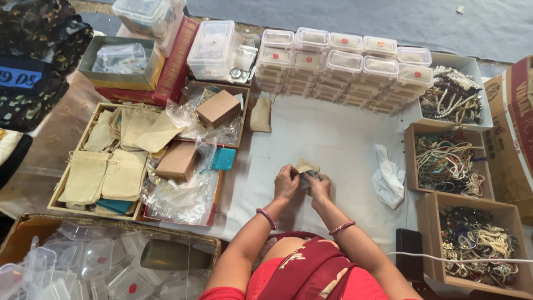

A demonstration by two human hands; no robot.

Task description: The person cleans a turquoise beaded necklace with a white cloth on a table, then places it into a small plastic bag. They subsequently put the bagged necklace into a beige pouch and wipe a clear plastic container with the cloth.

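Note:
My left hand (286, 182) and my right hand (320, 186) meet over the white cloth (327, 139) at the middle of the work area. Together they pinch a small beige cloth pouch (306, 165), its top corner sticking up above my fingers. Something small and dark-green shows between my fingers at the pouch's mouth; I cannot tell what it is. Each wrist wears a pink beaded bracelet.
A tray of beige pouches (105, 161) and brown small boxes (179, 161) lies left. Stacked clear plastic boxes (344, 64) line the back. Cardboard boxes of bead necklaces (449, 164) stand right. A crumpled white cloth (388, 180) lies nearby. Empty clear boxes fill a basket (83, 266) at bottom left.

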